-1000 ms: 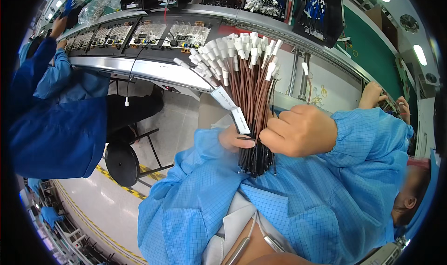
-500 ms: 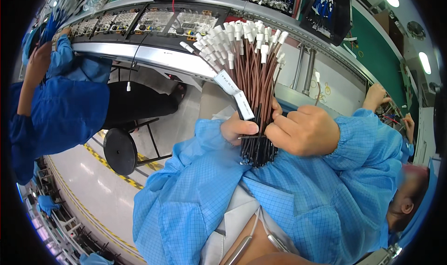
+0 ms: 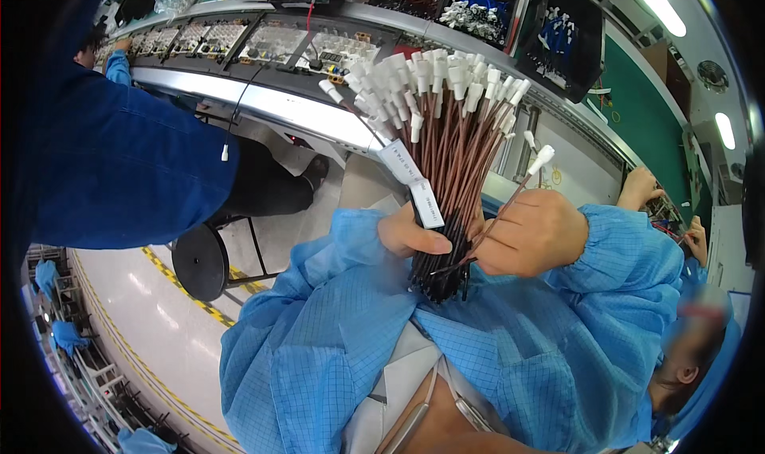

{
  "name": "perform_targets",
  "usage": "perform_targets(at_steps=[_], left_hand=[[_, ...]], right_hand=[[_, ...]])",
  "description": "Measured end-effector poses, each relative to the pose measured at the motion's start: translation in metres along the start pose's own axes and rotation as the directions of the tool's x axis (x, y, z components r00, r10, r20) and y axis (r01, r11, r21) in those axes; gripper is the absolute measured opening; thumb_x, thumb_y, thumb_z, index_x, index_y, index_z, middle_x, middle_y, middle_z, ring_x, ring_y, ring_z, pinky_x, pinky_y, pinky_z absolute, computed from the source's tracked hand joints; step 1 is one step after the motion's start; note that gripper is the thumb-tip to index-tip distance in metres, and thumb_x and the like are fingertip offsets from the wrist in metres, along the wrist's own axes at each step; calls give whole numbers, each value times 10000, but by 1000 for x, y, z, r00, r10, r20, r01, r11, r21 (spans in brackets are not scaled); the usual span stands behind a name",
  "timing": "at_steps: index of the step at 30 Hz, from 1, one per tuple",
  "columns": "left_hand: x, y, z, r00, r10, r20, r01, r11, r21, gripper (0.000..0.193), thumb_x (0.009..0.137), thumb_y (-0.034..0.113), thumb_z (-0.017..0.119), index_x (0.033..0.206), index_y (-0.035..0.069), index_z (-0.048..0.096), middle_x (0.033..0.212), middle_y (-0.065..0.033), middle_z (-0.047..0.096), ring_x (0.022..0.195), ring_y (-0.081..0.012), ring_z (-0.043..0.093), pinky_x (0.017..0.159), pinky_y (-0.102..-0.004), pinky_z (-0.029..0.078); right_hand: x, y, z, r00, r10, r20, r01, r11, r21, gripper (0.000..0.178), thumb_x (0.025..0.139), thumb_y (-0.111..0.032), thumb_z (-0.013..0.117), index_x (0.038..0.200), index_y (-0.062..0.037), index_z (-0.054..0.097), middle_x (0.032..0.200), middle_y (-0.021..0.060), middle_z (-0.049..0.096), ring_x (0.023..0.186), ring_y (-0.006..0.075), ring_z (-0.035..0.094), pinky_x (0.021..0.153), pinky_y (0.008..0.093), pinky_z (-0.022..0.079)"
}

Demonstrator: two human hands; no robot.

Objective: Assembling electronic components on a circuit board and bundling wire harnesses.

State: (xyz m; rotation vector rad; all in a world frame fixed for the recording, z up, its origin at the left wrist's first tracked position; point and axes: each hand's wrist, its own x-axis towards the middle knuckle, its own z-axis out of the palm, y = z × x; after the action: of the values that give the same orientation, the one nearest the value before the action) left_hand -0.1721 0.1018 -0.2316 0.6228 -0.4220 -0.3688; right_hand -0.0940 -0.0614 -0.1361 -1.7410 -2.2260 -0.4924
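Observation:
A thick bundle of brown wires [image 3: 450, 155] stands upright before my chest, with white connectors on top and black lower ends. Around its lower part my left hand [image 3: 414, 235] is closed, the thumb lying across the front. A white printed label [image 3: 402, 163] hangs folded on the bundle's left side. My right hand [image 3: 535, 235] is closed against the bundle's right side, its fingertips hidden at the wires. One wire with a white connector [image 3: 542, 159] leans out to the right, crossing in front of my right fingers.
Beyond the bundle runs a workbench rail [image 3: 271, 103] with circuit boards [image 3: 275, 41] on it. Black bins [image 3: 562, 35] of wires stand at the back. On the left are a person in dark blue [image 3: 135, 167] and a black stool [image 3: 199, 261]. Another person's hand [image 3: 640, 187] works at the right.
The single wire now slants across the front of my right hand; before, it stood behind it. The person in dark blue has shifted right, and their raised arm with blue wires has left view.

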Motion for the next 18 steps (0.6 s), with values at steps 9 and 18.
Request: perform_targets(at_steps=[9,18], left_hand=[[8,-8,-10,991,39,131,-36,999,-26,395,651,230,701,909,30,478,824,-87,494,787,-194,495,730,-322,392],[8,-9,-4,988,141,65,-138,989,-49,462,659,240,737,951,43,439,779,-58,498,757,-195,492,730,-336,398]], right_hand=[[-15,16,-22,977,-102,187,102,995,10,125,621,-197,580,610,-147,466,535,-44,351,477,94,433,402,242,343],[3,19,-55,872,-483,-83,466,870,-162,137,730,-215,550,649,-147,463,623,-45,418,525,61,420,435,214,265]])
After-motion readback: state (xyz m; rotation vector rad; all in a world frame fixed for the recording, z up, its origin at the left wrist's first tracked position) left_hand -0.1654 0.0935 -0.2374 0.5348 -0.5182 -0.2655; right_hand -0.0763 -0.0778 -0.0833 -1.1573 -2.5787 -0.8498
